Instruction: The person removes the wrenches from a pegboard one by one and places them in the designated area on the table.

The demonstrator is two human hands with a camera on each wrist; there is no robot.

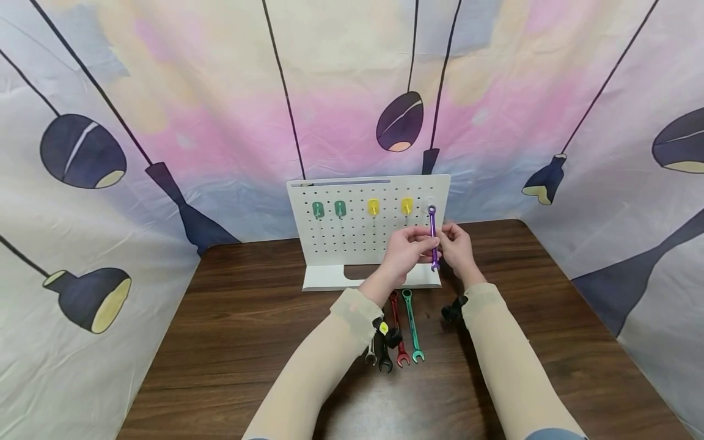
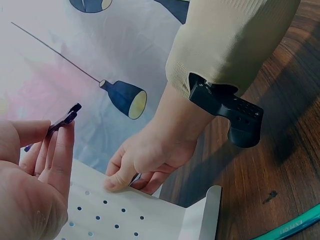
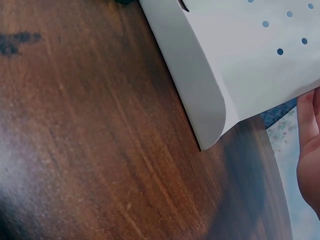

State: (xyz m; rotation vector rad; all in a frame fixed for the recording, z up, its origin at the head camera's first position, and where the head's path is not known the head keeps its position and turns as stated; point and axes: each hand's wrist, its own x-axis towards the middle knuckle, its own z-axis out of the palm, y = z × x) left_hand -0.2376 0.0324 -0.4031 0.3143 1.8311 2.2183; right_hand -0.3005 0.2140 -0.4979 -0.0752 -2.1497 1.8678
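A purple wrench stands upright before the right end of a white pegboard, its upper ring close to a pale hook at the top right. My left hand pinches it between thumb and fingers; in the left wrist view that wrench looks dark. My right hand grips the pegboard's right edge. From the left wrist view, the thumb of that right hand lies on the board's front while the fingers go behind. Only part of the right hand shows in the right wrist view.
Two green hooks and two yellow hooks are fixed on the pegboard. On the wooden table before it lie a green wrench, a red wrench, a black wrench and a silver wrench, partly under the left wrist.
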